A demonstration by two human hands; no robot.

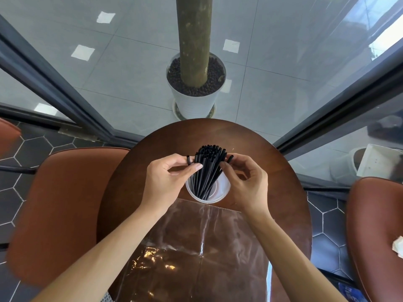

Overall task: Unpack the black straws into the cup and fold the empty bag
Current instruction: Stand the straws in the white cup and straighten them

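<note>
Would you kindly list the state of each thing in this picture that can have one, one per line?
black straws: standing bunched in the cup, tops fanned out
cup: upright, open, on the table
bag: empty, flat, unfolded
left hand: pinching one straw beside the bunch
right hand: pinching one straw beside the bunch
table: bearing cup and bag

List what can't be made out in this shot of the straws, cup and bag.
- Straw count: in the head view the black straws bunch together and overlap.
- Cup outer wall: hidden by the left hand and right hand.
- Clear bag near end: cut off by the bottom edge, so whether any straw remains inside is unclear.
- Table base: hidden beneath its top.
</note>
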